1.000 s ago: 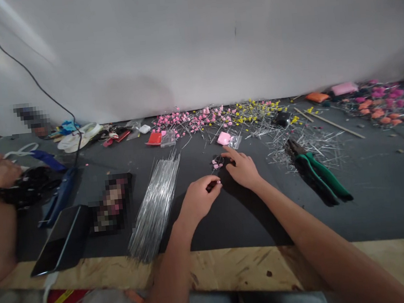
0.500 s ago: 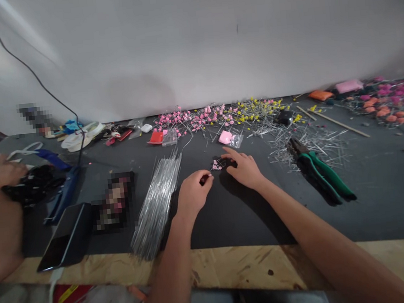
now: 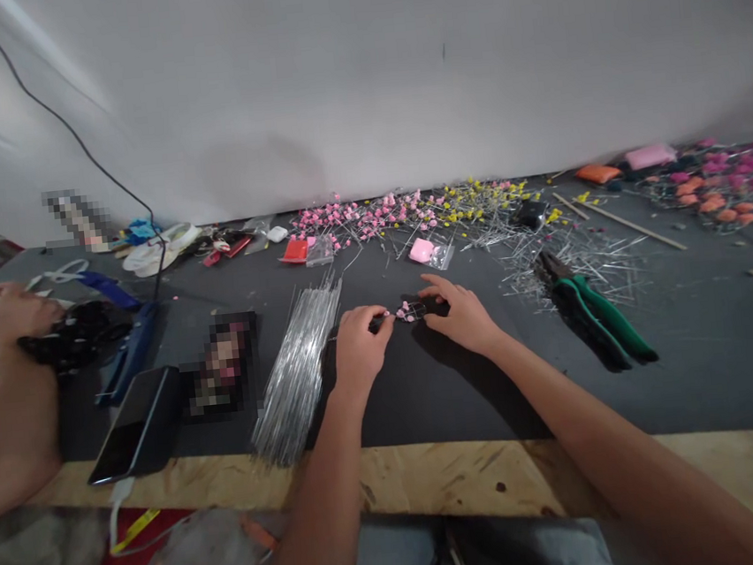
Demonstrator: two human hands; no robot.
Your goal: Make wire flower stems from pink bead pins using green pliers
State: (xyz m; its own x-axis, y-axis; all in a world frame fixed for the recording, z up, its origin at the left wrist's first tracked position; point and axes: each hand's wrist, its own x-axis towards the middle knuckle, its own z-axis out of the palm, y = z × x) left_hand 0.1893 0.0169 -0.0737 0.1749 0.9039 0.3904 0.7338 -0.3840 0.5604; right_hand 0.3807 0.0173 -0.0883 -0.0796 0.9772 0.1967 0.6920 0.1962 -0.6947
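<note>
Left hand [image 3: 360, 344] has slid farther, pinching a pink bead [image 3: 386, 314], so now it's beside the pink cluster [image 3: 409, 312]; right hand [image 3: 463, 314] loosely spread.

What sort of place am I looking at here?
Probably a craft workbench, perhaps for making wire flowers: there's a wire bundle, pliers and a pile of pink-tipped stems.

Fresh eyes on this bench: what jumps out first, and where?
Colour first: pink-tipped wires and yellow-tipped wires spread along the foot of the pale wall. Next, the green-handled pliers right of the right hand, and the shiny bundle of bare wires left of the left hand. A small pink-tipped cluster shows between the hands.
</note>
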